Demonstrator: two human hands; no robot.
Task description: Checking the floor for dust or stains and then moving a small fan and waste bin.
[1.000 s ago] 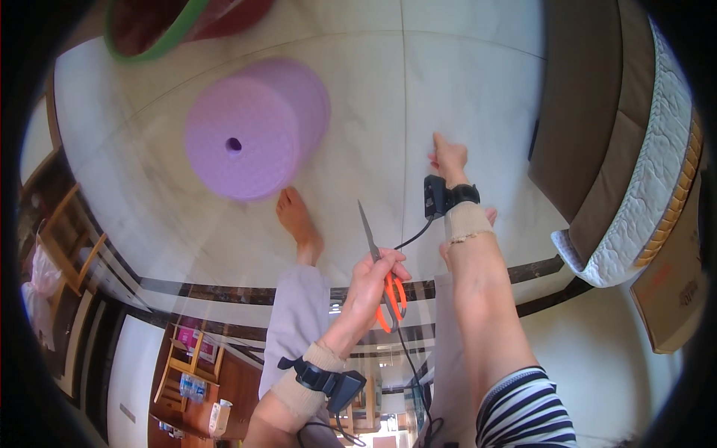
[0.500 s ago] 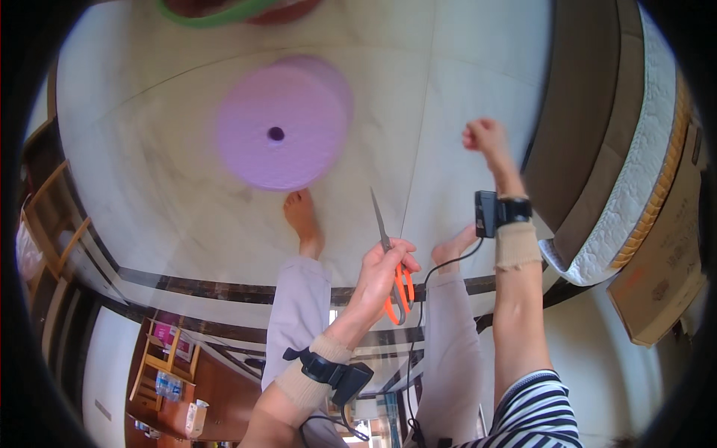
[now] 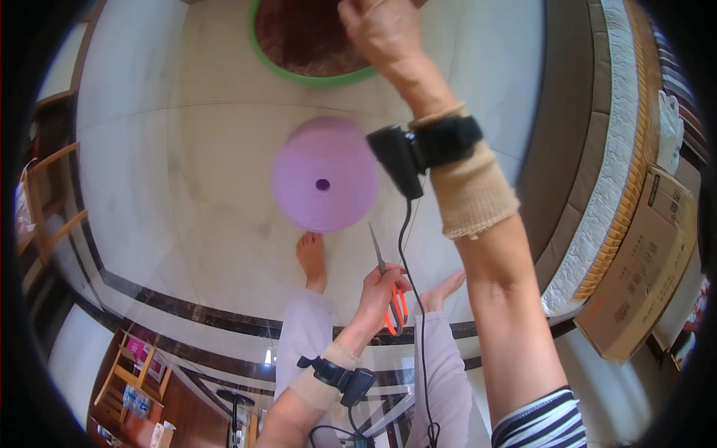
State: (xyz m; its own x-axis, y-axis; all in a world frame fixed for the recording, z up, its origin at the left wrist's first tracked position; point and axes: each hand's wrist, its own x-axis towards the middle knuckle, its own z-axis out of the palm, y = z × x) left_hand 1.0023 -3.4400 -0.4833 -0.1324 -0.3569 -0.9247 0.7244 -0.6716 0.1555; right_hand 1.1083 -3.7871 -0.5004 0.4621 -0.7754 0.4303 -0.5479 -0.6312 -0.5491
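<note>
My left hand (image 3: 379, 293) is closed round scissors (image 3: 395, 302) with orange and grey handles, their grey blades pointing away from me. Just past my left foot stands a big lilac roll (image 3: 325, 149) of sheet material, on end, a dark hole in its middle. My right hand (image 3: 387, 33) reaches far forward over a round tub (image 3: 314, 78) with a green rim and dark reddish-brown inside. Its fingers are curled and partly cut off by the upper edge, so what they hold, if anything, is hidden.
A brown-sided bed with a white and gold mattress edge (image 3: 620, 149) runs along the right. Against it leans a cardboard box (image 3: 635, 269). Wooden chairs (image 3: 56, 194) stand at the left. A black cable (image 3: 407, 246) hangs from my right wrist.
My right hand has swung forward and left, from beside the bed to over the tub. My view has shifted forward, showing more of the tub. The left hand still grips the scissors.
</note>
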